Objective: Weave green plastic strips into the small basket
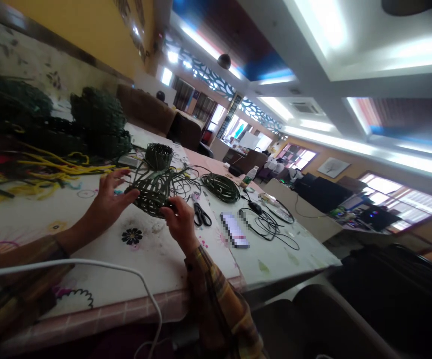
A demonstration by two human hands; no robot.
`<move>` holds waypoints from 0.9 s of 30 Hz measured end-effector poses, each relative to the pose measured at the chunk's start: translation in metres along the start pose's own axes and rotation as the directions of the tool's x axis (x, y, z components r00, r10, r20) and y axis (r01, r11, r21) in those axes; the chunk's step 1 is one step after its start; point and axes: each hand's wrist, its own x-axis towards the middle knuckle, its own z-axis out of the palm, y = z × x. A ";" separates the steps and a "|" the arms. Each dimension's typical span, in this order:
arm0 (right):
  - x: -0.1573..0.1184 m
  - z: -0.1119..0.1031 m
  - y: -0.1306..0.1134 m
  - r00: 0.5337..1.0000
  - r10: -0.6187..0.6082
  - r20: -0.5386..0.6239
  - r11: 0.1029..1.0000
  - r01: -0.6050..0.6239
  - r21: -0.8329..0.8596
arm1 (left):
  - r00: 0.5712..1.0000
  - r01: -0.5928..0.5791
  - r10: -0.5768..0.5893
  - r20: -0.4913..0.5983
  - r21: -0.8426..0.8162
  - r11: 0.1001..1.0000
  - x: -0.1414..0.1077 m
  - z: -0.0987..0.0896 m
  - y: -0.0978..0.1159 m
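Note:
A dark green woven basket piece, with long loose strips fanning out from its far side, is held above the table between both hands. My left hand is at its left side, thumb against the weave and fingers raised and apart. At the right edge, my right hand pinches the weave between thumb and fingers. Just behind the piece stands a small round woven basket. Black-handled scissors lie to the right of my right hand.
Yellow strips and dark green woven bundles fill the back left. Toward the right lie a coil of green strip, a phone, black cables and a bottle. A white cable crosses the near foreground.

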 end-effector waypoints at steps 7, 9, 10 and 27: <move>0.002 -0.004 -0.003 0.997 0.048 0.057 0.999 -0.049 0.009 | 0.923 -0.385 0.368 0.115 0.205 0.900 0.004 -0.017 0.017; 0.002 -0.003 -0.003 0.998 0.017 0.055 1.000 -0.017 -0.002 | 0.913 -0.404 0.379 0.149 0.211 0.890 0.007 -0.020 0.015; 0.001 -0.003 -0.003 0.999 0.004 0.054 1.000 -0.004 -0.005 | 0.913 -0.403 0.375 0.163 0.208 0.891 0.008 -0.020 0.014; -0.009 0.013 -0.005 0.996 0.094 0.004 0.992 -0.093 -0.089 | 0.906 -0.406 0.354 0.230 0.243 0.881 0.008 -0.022 0.011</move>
